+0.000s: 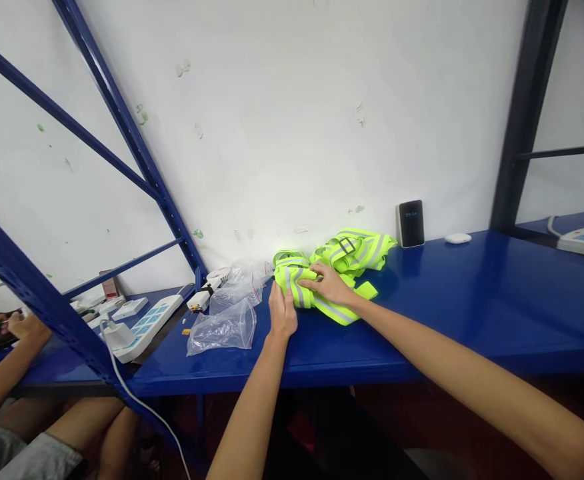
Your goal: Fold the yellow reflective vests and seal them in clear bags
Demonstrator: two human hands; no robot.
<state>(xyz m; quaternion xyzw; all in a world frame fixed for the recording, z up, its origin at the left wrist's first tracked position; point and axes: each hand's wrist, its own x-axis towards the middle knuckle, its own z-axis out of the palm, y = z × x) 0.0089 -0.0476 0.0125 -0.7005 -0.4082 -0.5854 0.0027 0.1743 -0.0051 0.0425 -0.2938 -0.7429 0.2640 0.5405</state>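
Note:
A bundle of neon-yellow reflective straps (339, 312) with grey stripes lies on the blue table, partly rolled up. My left hand (283, 310) grips the rolled left end, thumb in front and fingers behind it. From the right, my right hand (329, 283) pinches the same roll near its top edge. A dark buckle (347, 247) shows on the looser part of the straps behind my right hand. One strap end sticks out to the right of my right wrist. Some of the fingers on both hands are hidden by the fabric.
Clear zip bags (225, 327) and a small white fan (206, 292) lie to the left. A power strip (147, 327) sits beyond the blue rack post. A black-screened device (411, 224) and a white oval object (457, 238) stand right. Another person's hand (29, 327) is at far left.

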